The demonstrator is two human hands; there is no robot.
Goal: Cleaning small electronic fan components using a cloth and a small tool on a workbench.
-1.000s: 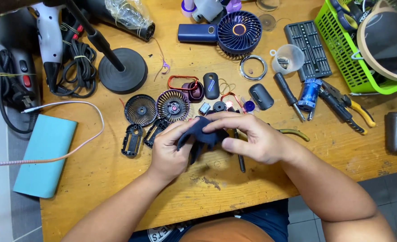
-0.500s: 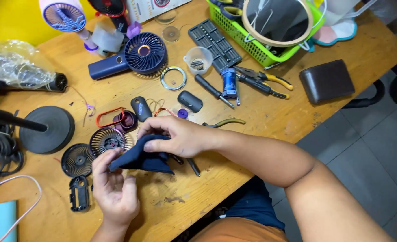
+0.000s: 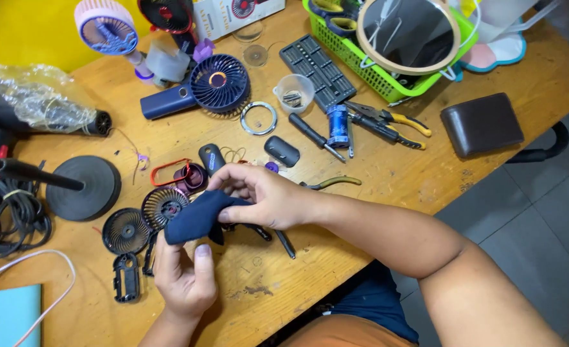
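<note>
My left hand (image 3: pixel 185 279) and my right hand (image 3: pixel 265 196) both grip a dark blue plastic fan housing (image 3: pixel 197 218) just above the wooden workbench (image 3: pixel 387 173). The left hand pinches its lower end with thumb up; the right hand's fingers wrap over its upper right end. Beside the left hand lie two round black fan grilles (image 3: pixel 125 230) (image 3: pixel 164 207) and a small black frame piece (image 3: pixel 126 277). A red clip and a dark round part (image 3: pixel 180 176) sit just beyond them. Thin dark tool shafts (image 3: pixel 284 244) poke out beneath the right hand.
A dark blue handheld fan (image 3: pixel 207 87), a metal ring (image 3: pixel 258 118), screwdriver (image 3: pixel 313 135), pliers (image 3: pixel 387 122), bit case (image 3: pixel 320 64) and green basket (image 3: pixel 374 71) lie farther back. A brown wallet (image 3: pixel 481 124) rests right. A black round stand base (image 3: pixel 82 187) and cables (image 3: pixel 14 218) sit left.
The view has swung left and tilted, so the bench shifted rightward in frame. Both hands kept hold of the blue housing, turning it slightly; the right hand now covers more of its upper end.
</note>
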